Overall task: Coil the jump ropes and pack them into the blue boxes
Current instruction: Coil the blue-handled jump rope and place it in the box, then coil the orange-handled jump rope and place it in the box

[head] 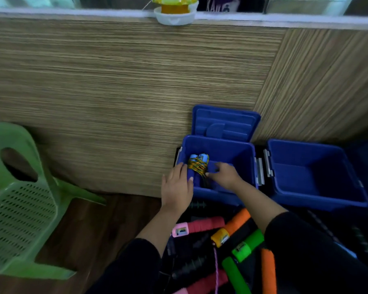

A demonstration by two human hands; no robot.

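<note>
A coiled jump rope [198, 164] with blue handles and a yellow-orange cord wound around them lies inside the left blue box [218, 143]. My left hand [176, 187] rests on the box's left rim, fingers against the blue handles. My right hand [224, 174] is inside the box, fingers curled at the bundle's right side. A second blue box [314, 200] stands to the right with nothing visible in it. Loose jump ropes lie near my lap: pink handles [200, 226], orange handles [234, 227] and green handles [248, 245].
The left box's lid [225, 123] stands open against a wood-grain counter wall [115, 81]. A green plastic chair [21, 200] stands at the left on the dark wooden floor. A yellow and white object [174, 9] sits on the counter top.
</note>
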